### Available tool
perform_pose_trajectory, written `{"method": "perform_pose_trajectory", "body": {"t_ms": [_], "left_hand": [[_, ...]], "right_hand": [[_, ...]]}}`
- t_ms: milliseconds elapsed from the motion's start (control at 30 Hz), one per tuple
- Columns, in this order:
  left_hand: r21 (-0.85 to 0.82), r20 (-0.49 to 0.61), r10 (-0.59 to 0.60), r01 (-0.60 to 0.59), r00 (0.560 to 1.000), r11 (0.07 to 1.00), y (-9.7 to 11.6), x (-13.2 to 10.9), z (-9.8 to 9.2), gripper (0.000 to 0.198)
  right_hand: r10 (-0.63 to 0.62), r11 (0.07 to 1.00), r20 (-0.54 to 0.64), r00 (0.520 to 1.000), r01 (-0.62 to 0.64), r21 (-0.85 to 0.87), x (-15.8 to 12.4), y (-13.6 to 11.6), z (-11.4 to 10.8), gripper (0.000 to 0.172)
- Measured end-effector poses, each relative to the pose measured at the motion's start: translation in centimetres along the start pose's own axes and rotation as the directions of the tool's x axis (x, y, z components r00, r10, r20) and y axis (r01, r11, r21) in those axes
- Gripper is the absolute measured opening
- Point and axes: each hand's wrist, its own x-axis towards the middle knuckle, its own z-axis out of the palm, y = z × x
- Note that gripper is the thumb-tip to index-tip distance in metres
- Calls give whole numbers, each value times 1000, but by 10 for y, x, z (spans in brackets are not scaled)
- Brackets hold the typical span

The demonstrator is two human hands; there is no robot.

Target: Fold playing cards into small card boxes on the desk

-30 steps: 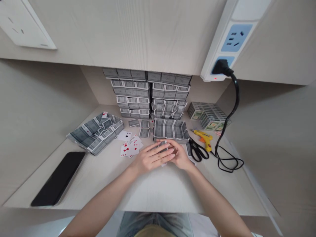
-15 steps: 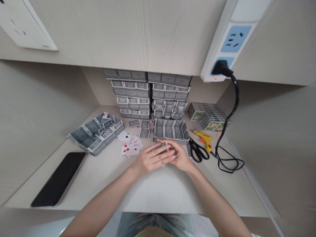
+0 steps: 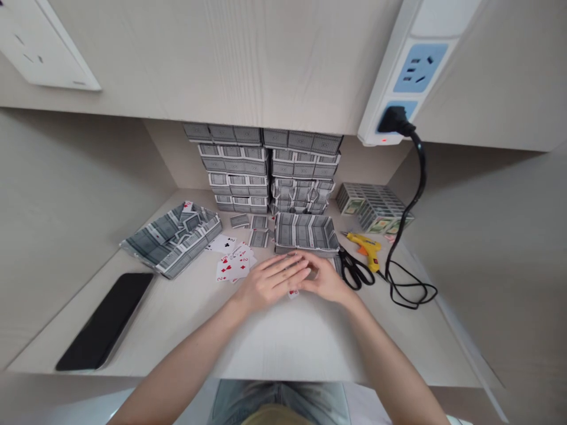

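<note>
My left hand (image 3: 268,284) lies stretched out, its fingers flat and reaching over the fingertips of my right hand. My right hand (image 3: 325,279) is bent into a pinch beneath them. Between and under both hands is a playing card (image 3: 293,293); only a small corner with red marks shows, the rest is covered by my fingers. Just beyond my fingertips stands an open tray made of grey-backed cards (image 3: 305,232). Loose face-up playing cards (image 3: 233,268) lie left of my left hand.
Black scissors (image 3: 354,270) and a yellow glue gun (image 3: 367,248) lie to the right, with a black cord (image 3: 410,206). A bigger card tray (image 3: 175,236) and a black phone (image 3: 106,321) are left. Stacked card boxes (image 3: 234,162) stand behind, near boxed decks (image 3: 376,206).
My hands have drawn closer together, and the grey card back between my fingers is now mostly covered. A red-marked card corner has come into sight below my left fingers.
</note>
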Motion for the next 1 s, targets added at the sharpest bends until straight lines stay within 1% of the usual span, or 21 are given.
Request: {"method": "perform_pose_trajectory", "body": {"t_ms": [100,133,200,267,333,400,433,467,500,567,600,733,767,800,833,900,967,1000], "left_hand": [[-20,59,-34,35,998,999,-1,1,-2,46],[-30,75,-38,41,996,999,-2,1,-2,46],[-55,97,-32,38,995,998,-4,0,-1,47],[-85,103,-22,31,994,996,-6,-2,0,46],[-116,107,-21,34,994,993,-10,-4,0,45],[-135,125,-71,88,990,987,-17,-7,-2,43],[-133,150,-125,145,981,980,-21,-10,-3,41],[-121,185,-198,222,963,967,-25,-12,-5,39],[-98,229,-279,307,933,946,-29,-15,-7,38],[-33,325,-422,456,846,889,-38,-22,-11,42],[4,372,-475,510,797,860,-41,-25,-13,48],[121,524,-606,652,598,748,-48,-39,-15,80],[139,549,-624,675,557,725,-49,-41,-15,83],[152,567,-635,691,526,707,-50,-42,-15,84],[161,577,-643,702,504,694,-50,-43,-14,82],[178,580,-661,718,476,673,-50,-43,-13,73],[185,571,-675,728,466,660,-50,-42,-11,63],[182,565,-678,730,471,659,-50,-42,-10,59]], "right_hand": [[59,985,3,998,-58,-161,0,1,-5,46],[72,973,-4,997,-71,-218,0,1,-7,45],[103,932,-7,995,-99,-348,0,2,-11,48],[156,859,1,988,-135,-495,0,1,-13,55],[206,759,-12,979,-167,-630,-1,0,-13,64],[229,662,-33,973,-180,-728,-1,-1,-12,71],[234,622,-38,971,-180,-762,-2,-1,-10,72],[239,591,-42,970,-179,-787,-2,-1,-9,71],[244,567,-45,969,-180,-804,-2,-1,-7,69],[252,540,-51,966,-184,-821,-2,0,-6,65],[252,532,-53,966,-184,-826,-2,1,-5,64],[237,514,-47,970,-166,-841,-1,2,-4,63],[234,509,-48,971,-164,-845,-1,2,-4,63],[232,502,-50,971,-163,-849,-1,2,-4,64],[230,496,-54,972,-165,-853,-1,2,-4,63],[222,487,-59,973,-164,-858,-2,3,-2,62],[212,484,-60,975,-158,-860,-1,3,-1,58],[208,485,-60,976,-156,-861,-1,3,-1,56]]}}
